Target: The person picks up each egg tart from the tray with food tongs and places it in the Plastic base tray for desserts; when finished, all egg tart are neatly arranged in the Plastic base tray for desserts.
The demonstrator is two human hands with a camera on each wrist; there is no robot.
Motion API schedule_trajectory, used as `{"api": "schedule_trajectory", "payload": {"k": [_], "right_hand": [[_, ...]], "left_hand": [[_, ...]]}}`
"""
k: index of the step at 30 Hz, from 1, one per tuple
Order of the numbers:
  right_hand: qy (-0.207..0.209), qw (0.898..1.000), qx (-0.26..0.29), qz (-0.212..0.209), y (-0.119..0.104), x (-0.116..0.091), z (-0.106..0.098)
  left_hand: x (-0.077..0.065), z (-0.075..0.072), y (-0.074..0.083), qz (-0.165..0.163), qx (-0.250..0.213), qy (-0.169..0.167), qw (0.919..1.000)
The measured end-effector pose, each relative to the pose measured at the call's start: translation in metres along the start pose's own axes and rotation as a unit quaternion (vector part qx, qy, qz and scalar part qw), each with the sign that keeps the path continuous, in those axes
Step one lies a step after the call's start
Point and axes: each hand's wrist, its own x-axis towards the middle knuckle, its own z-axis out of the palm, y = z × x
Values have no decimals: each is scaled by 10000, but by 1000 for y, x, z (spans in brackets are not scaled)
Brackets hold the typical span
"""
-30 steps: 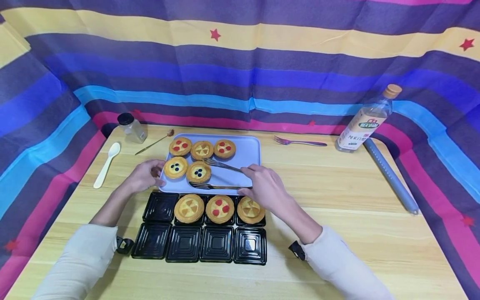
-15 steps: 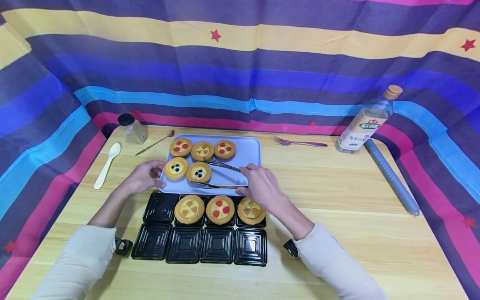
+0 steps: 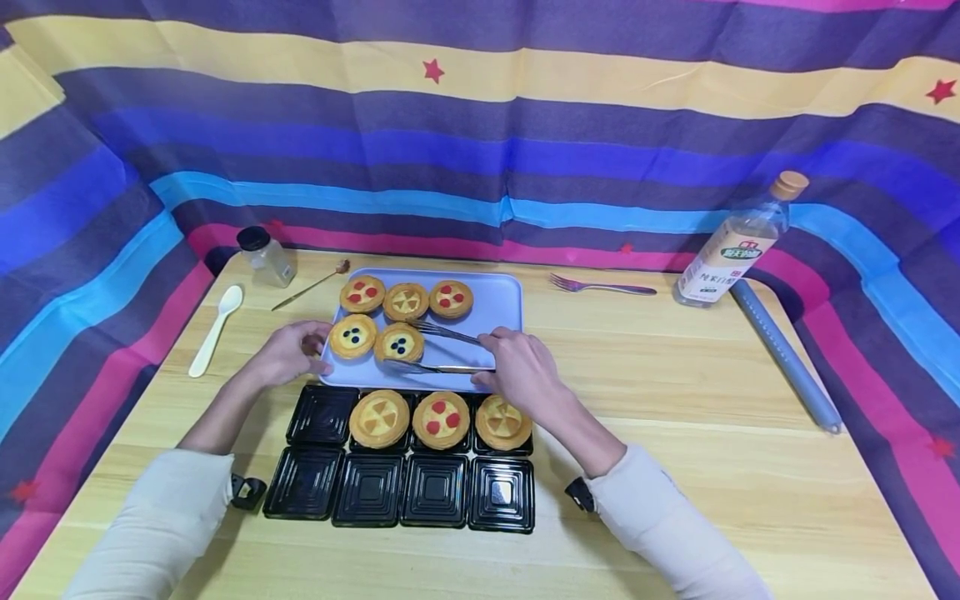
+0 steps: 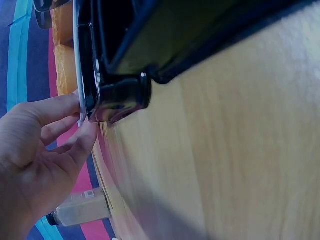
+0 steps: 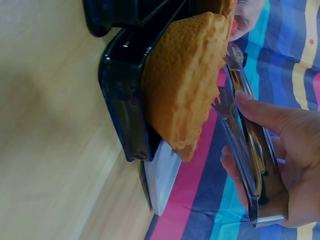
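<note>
My right hand [image 3: 521, 367] holds a pair of metal tongs [image 3: 450, 332], also seen in the right wrist view as tongs [image 5: 250, 150]. The spread tips of the tongs lie on either side of an egg tart with dark blue dots [image 3: 398, 343]; contact is unclear. This tart sits on a pale blue tray [image 3: 495, 308] beside another blue-dotted tart [image 3: 352, 336] and several more. At the tray's left edge my left hand [image 3: 285, 354] grips the rim between thumb and fingers, as the left hand [image 4: 50, 145] in the left wrist view shows.
Black square plastic boxes [image 3: 367, 487] stand in two rows before the tray, three bearing tarts [image 3: 439, 419]. Around lie a white spoon [image 3: 215, 331], jar [image 3: 266, 257], thin brown-ended stick [image 3: 310, 284], fork [image 3: 602, 285], bottle [image 3: 731, 246] and grey-blue rod [image 3: 783, 354].
My right hand has shifted slightly left and toward me. The tongs' lower arm has edged in toward the blue-dotted tart. My left hand stays at the tray's edge.
</note>
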Motion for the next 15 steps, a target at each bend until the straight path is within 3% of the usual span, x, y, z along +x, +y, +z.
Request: {"api": "schedule_trajectory", "payload": {"k": [15], "right_hand": [[122,9996,23,-261,-6,-5,-13]], "left_hand": [[-1,-1,2,-54,-119,-42,9999]]}}
